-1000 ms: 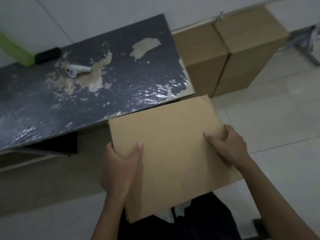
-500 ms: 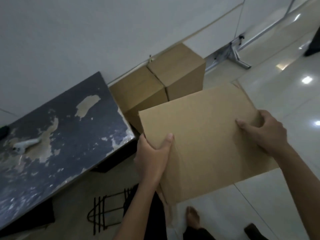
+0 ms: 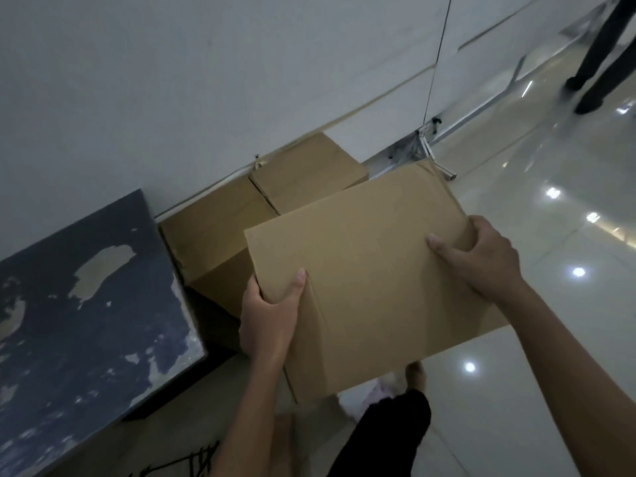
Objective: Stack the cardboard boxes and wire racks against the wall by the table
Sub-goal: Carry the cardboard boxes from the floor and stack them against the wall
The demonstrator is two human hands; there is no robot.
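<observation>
The left hand point(image 3: 268, 318) and right hand point(image 3: 481, 259) grip the big box point(image 3: 361, 270), fingers curled round its sides, and it might bump the two boxes point(image 3: 261, 208) at 11 o'clock by the wall point(image 3: 172, 98) and slip.

Plain brown carried box point(image 3: 361, 270), dark blue tabletop point(image 3: 86, 304) with pale peeled patches.

Dim, bluish light throughout. Ceiling lamps glare as bright spots on the glossy floor point(image 3: 568, 304) at right. Edges bend wide-angle; the far legs point(image 3: 599, 63) blur, image soft and grainy.
</observation>
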